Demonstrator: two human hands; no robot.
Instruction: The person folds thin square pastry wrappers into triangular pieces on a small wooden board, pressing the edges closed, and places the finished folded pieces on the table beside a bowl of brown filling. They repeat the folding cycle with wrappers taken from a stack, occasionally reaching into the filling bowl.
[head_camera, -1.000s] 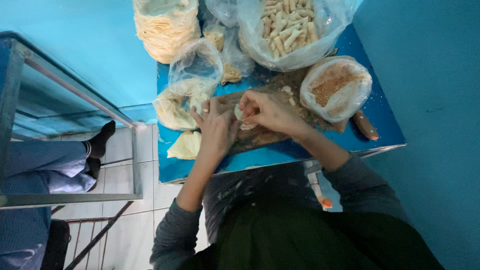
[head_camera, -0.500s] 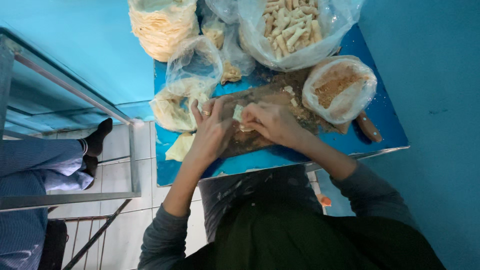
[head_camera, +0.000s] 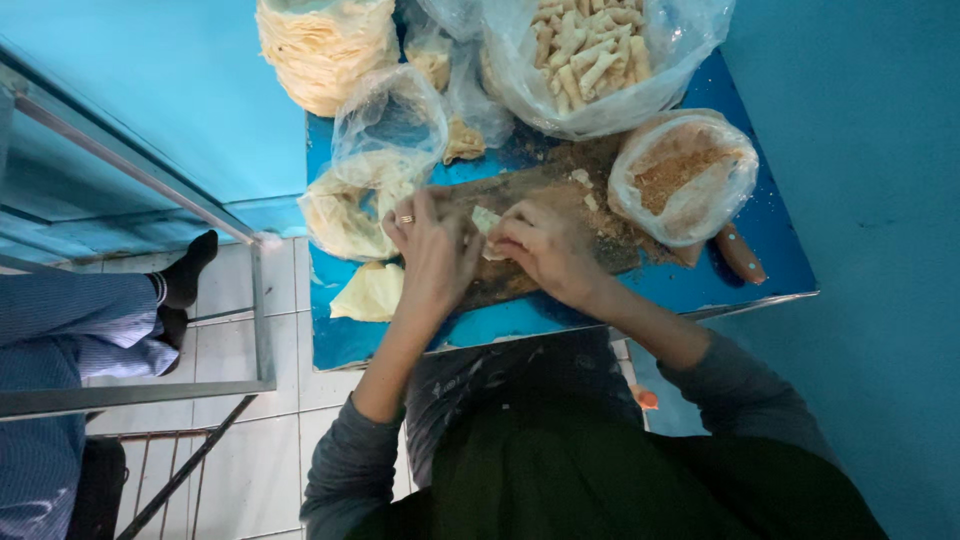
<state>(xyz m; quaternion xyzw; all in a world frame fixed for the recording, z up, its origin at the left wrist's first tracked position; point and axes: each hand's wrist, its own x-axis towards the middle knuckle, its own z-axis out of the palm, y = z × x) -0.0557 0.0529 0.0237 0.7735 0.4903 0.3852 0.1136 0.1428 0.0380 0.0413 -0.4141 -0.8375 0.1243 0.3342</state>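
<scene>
Even, cool light from overhead. Soft shadows under both hands. Faint glare on plastic bag (head_camera: 600, 60). Slight softness throughout; edges mildly stretched.

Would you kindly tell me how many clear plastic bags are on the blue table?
4, perhaps more hidden: a bag of rolled sticks at the far edge, a crumb bag at right, a wrapper bag at left, and a smaller bag between them.

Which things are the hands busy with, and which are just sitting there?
Busy with:
- left hand and right hand, holding a small pale wrapper
- wooden board under them

Just sitting there:
- bag of finished rolls
- bag of brown crumbs
- stack of round wrappers
- knife handle
- loose wrapper
</scene>
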